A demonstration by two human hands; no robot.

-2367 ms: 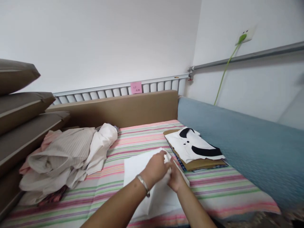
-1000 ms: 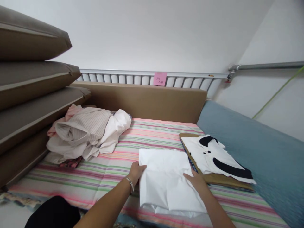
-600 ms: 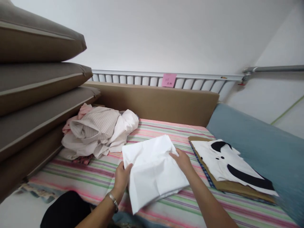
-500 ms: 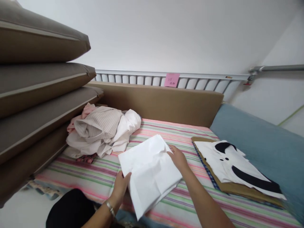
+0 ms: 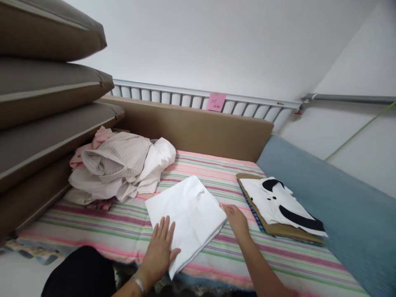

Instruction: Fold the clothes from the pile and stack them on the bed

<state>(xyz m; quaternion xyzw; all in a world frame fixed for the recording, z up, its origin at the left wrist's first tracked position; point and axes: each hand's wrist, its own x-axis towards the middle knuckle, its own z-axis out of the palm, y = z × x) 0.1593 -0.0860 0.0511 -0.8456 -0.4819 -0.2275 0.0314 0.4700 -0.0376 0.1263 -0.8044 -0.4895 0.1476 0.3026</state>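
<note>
A folded white cloth (image 5: pixel 190 214) lies in a rough square on the striped bedspread (image 5: pixel 204 167), with a few creases across its top. My left hand (image 5: pixel 161 247) rests flat on its near left part, fingers stretched and thumb out to the side. At the cloth's right corner, my right hand (image 5: pixel 235 218) has its fingertips closed on the edge. What kind of garment the cloth is cannot be made out.
To the left, a heap of crumpled clothes (image 5: pixel 123 161) lies beside stacked brown cushions (image 5: pixel 55 111). On the right are folded clothes (image 5: pixel 278 202), a black-and-white one on top. A brown board (image 5: pixel 192 128) and radiator (image 5: pixel 173 98) stand behind.
My left hand has gone from gripping the cloth's edge to lying flat on it. The cloth now lies lower and flatter, and my right hand has moved down to its right corner.
</note>
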